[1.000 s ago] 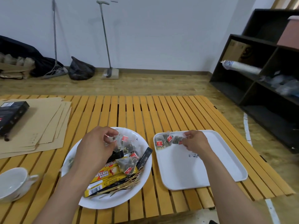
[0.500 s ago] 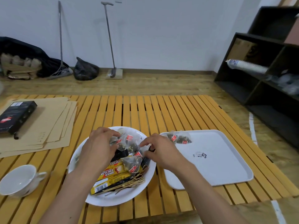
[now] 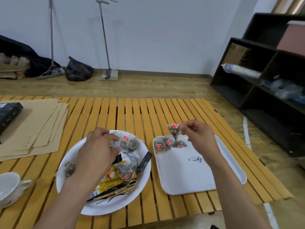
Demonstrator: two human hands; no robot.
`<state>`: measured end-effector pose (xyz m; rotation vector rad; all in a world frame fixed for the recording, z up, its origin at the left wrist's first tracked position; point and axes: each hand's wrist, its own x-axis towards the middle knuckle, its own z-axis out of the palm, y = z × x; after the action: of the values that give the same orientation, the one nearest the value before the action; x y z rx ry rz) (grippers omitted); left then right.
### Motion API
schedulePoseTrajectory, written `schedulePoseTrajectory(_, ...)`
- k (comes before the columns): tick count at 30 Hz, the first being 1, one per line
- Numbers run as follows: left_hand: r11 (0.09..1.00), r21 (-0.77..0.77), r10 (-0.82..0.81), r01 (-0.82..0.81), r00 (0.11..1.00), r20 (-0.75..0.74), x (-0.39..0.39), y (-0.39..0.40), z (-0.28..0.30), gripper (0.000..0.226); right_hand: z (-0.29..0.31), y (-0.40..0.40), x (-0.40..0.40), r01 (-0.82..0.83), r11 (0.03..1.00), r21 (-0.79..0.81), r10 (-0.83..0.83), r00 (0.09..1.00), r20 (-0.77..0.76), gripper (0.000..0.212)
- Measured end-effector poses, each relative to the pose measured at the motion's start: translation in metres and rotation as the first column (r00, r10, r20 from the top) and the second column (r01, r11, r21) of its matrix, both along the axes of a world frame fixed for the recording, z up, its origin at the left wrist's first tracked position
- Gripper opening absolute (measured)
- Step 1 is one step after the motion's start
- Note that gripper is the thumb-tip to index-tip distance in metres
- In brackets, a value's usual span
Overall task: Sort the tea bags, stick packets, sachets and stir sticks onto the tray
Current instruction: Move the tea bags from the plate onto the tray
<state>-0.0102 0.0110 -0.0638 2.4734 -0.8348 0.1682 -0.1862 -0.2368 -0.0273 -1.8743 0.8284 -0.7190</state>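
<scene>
A round white plate holds pyramid tea bags, yellow stick packets, a black sachet and wooden stir sticks. To its right lies a white rectangular tray with a few tea bags in its far left corner. My right hand pinches one tea bag in the air just above that corner. My left hand rests curled over the plate's contents, fingers on a tea bag; whether it grips it is unclear.
A yellow slatted table carries brown paper envelopes and a black box at the left, and a white cup on a saucer at the near left edge. Black shelves stand on the right.
My right hand has left the plate with a tea bag and carried it right, over the tray's far left corner. The left hand has stayed over the plate.
</scene>
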Motion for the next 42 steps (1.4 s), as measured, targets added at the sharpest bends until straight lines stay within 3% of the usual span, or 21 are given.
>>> schedulePoseTrajectory(4, 0.998, 0.062, 0.011, -0.011, 1.000, 0.002, 0.003, 0.002, -0.005, 0.039, -0.015, -0.045, -0.026, 0.242, 0.967, -0.082, -0.251, 0.962, -0.111, 0.009)
schedulePoseTrajectory(7, 0.997, 0.073, 0.009, -0.009, 1.000, 0.003, 0.006, 0.001, -0.006, 0.039, -0.036, -0.064, -0.028, 0.324, 0.936, -0.134, -0.346, 0.919, -0.191, 0.009)
schedulePoseTrajectory(14, 0.997, 0.076, 0.014, -0.014, 1.000, 0.003, 0.008, 0.002, -0.008, 0.037, -0.061, -0.066, -0.007, 0.247, 0.967, -0.068, -0.256, 0.943, -0.214, 0.017)
schedulePoseTrajectory(18, 0.996, 0.072, 0.046, -0.046, 0.999, -0.006, 0.008, 0.002, -0.006, 0.034, -0.059, -0.070, -0.013, 0.253, 0.961, -0.115, -0.274, 0.932, -0.236, 0.025)
schedulePoseTrajectory(24, 0.998, 0.055, 0.035, -0.034, 0.999, -0.016, 0.007, 0.003, -0.006, 0.036, -0.075, -0.068, -0.005, 0.146, 0.984, -0.106, -0.174, 0.922, -0.345, 0.019)
schedulePoseTrajectory(29, 0.999, 0.035, 0.026, -0.025, 0.999, -0.026, 0.008, 0.003, -0.006, 0.037, -0.075, -0.071, -0.008, 0.276, 0.940, -0.202, -0.332, 0.875, -0.352, 0.011)
schedulePoseTrajectory(32, 0.999, 0.033, 0.016, -0.015, 1.000, -0.024, 0.008, 0.004, -0.006, 0.038, -0.071, -0.077, -0.016, 0.357, 0.906, -0.227, -0.415, 0.855, -0.312, 0.028)
schedulePoseTrajectory(34, 1.000, 0.029, 0.012, -0.011, 0.999, -0.031, 0.009, 0.003, -0.007, 0.038, -0.073, -0.080, -0.018, 0.322, 0.925, -0.201, -0.370, 0.883, -0.288, 0.036)
schedulePoseTrajectory(38, 1.000, 0.027, 0.014, -0.013, 0.999, -0.035, 0.007, 0.002, -0.006, 0.038, -0.077, -0.075, -0.008, 0.174, 0.973, -0.153, -0.205, 0.953, -0.221, 0.026)
schedulePoseTrajectory(42, 0.999, 0.047, 0.022, -0.021, 0.999, -0.024, 0.007, 0.003, -0.005, 0.039, -0.071, -0.075, -0.011, 0.206, 0.957, -0.204, -0.261, 0.919, -0.296, 0.043)
